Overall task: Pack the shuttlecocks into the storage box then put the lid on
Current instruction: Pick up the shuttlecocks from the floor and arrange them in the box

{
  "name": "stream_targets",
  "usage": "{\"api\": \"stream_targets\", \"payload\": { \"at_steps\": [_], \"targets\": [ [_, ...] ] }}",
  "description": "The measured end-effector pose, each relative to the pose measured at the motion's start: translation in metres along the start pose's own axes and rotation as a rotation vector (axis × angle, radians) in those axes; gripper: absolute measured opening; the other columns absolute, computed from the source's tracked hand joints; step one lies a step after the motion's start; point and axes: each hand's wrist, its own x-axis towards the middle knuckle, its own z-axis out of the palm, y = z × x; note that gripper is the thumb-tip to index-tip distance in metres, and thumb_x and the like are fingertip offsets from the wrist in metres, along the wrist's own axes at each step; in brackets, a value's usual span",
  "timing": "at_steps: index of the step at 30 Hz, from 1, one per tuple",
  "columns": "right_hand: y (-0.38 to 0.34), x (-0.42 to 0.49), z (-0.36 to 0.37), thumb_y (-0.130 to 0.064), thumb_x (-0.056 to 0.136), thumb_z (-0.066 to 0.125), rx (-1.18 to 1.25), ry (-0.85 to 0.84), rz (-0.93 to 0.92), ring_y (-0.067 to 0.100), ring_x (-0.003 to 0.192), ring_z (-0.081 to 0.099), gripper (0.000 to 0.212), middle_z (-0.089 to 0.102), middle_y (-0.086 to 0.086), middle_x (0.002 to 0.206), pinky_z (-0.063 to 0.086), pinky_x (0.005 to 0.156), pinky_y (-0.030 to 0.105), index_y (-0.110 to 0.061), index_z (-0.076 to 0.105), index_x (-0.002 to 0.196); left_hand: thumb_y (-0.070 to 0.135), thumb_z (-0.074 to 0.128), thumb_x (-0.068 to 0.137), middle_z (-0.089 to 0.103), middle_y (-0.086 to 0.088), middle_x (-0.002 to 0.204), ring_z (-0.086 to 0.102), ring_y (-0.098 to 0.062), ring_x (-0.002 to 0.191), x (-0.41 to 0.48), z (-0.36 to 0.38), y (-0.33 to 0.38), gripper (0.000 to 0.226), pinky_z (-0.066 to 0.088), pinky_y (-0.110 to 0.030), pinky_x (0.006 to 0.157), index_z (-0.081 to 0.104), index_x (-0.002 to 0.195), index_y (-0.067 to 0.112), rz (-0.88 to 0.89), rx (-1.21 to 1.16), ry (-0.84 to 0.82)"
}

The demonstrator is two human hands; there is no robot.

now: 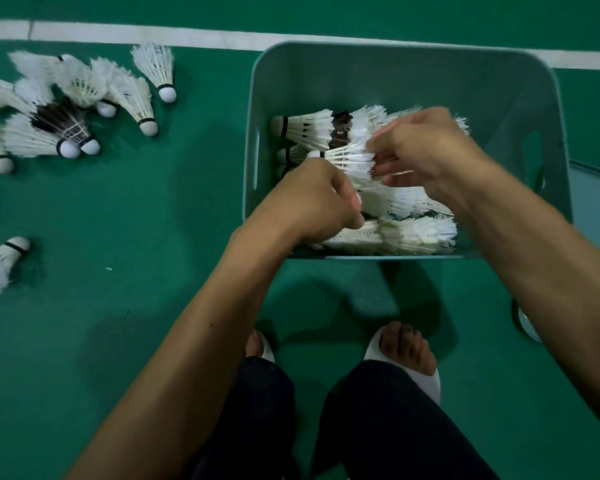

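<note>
A teal storage box (406,64) stands open on the green floor, with several white shuttlecocks (416,233) lying in it. Both my hands are inside the box. My right hand (426,147) pinches the feathers of one white shuttlecock (347,159) that lies sideways, cork to the left. My left hand (319,199) is curled over the pile at the box's near left; what its fingers hold is hidden. A heap of loose shuttlecocks (73,105) lies on the floor to the left, and a single one (0,261) lies nearer.
A white court line (187,38) runs across the floor behind the box. A pale teal flat piece (594,188) shows at the right edge beside the box. My feet in white slippers (409,355) stand just in front of the box.
</note>
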Motion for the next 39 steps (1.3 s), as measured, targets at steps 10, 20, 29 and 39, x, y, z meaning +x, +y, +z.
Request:
{"api": "stream_targets", "payload": {
  "at_steps": [10, 20, 29, 39],
  "targets": [
    [0.000, 0.013, 0.050, -0.002, 0.089, 0.070, 0.040, -0.045, 0.118, 0.008, 0.028, 0.045, 0.022, 0.061, 0.007, 0.071, 0.039, 0.038, 0.013, 0.000, 0.072, 0.110, 0.008, 0.067, 0.091, 0.059, 0.007, 0.073, 0.052, -0.011, 0.057, -0.006, 0.013, 0.009, 0.014, 0.041, -0.024, 0.056, 0.074, 0.102, 0.010, 0.016, 0.072, -0.126],
    [0.008, 0.016, 0.059, -0.009, 0.083, 0.082, 0.145, 0.052, 0.169, 0.014, 0.028, 0.049, 0.022, 0.068, 0.012, 0.071, 0.051, 0.041, 0.024, 0.002, 0.070, 0.098, 0.014, 0.061, 0.093, 0.065, -0.007, 0.101, 0.065, -0.024, 0.087, 0.000, -0.007, 0.003, 0.019, 0.056, -0.034, 0.078, 0.061, 0.111, 0.013, -0.162, 0.229, -0.072],
    [0.007, -0.004, 0.022, -0.038, 0.094, 0.065, -0.003, 0.000, 0.048, 0.024, 0.072, 0.078, 0.037, 0.078, 0.008, 0.074, 0.065, 0.069, 0.036, -0.002, 0.072, 0.098, 0.020, 0.065, 0.091, 0.068, -0.004, 0.106, 0.067, -0.021, 0.091, -0.013, -0.007, 0.010, 0.021, 0.055, -0.030, 0.077, 0.066, 0.112, 0.017, -0.123, 0.303, -0.065],
    [0.021, -0.052, -0.033, -0.056, 0.098, 0.050, 0.023, -0.279, 0.183, 0.021, 0.061, 0.069, 0.059, 0.080, 0.015, 0.088, 0.047, 0.050, 0.024, 0.000, 0.066, 0.108, 0.001, 0.081, 0.080, 0.074, -0.010, 0.096, 0.073, -0.018, 0.079, -0.008, 0.013, 0.036, 0.028, 0.064, -0.034, 0.070, 0.065, 0.102, 0.006, -0.035, -0.874, 0.345]
  ]
}}
